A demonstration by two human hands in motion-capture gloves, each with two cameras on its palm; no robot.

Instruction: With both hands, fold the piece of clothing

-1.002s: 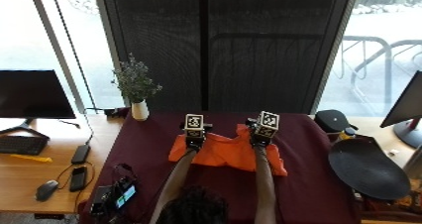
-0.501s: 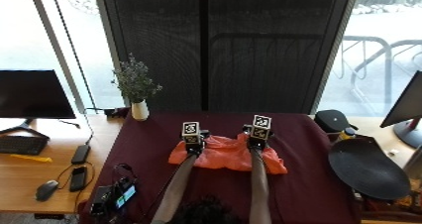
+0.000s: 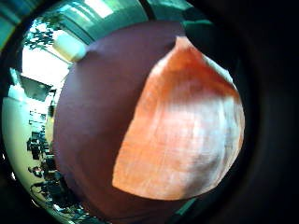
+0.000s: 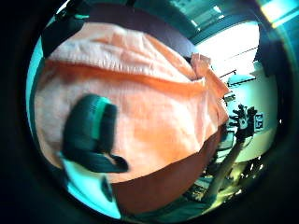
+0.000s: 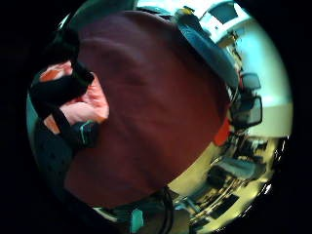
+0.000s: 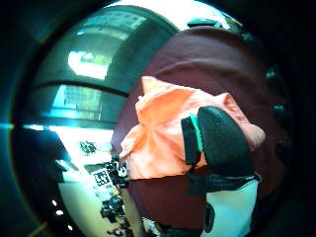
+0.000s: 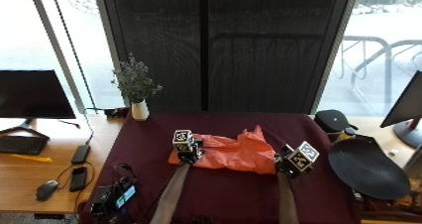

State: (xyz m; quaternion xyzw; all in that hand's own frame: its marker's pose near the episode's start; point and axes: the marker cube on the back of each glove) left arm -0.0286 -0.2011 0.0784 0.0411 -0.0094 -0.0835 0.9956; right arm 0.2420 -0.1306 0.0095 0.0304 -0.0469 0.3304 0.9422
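Nearest, on the dark maroon cloth of the counter [image 7: 217,194]: two forearms reaching up from the lower edge. Left hand [image 7: 187,149] set on the near left corner of the orange garment [image 7: 231,152]; right hand [image 7: 293,160] at the garment's near right corner, turned outward.

From the left thumb-side palm view: a gloved thumb [image 4: 91,135] lying curled against the orange fabric [image 4: 154,112], the cloth close under the palm and folded into a ridge along one side. Pinched or merely pressed there, cannot tell for sure, though thumb bent onto the cloth. From the left little-finger side: a broad flap of the garment [image 3: 187,126] lying flat over the maroon cloth [image 3: 93,116], no fingers showing.

From the right thumb-side palm view: thumb [image 6: 219,143] curled down onto a bunched edge of the orange cloth [image 6: 158,133]. From the right little-finger side: black-gloved fingers [image 5: 56,92] bent around a small gathered bit of the garment [image 5: 92,105], holding it.

Garment itself lying crumpled mid-counter between both hands, one peak standing up along its far edge.

Farther off: a black round object [image 7: 366,167] to the right, a small device with a lit screen [image 7: 119,196] at the near left edge, a white vase with a sprig [image 7: 138,102] at the far left corner, a monitor [image 7: 33,95] on the wooden desk beyond.
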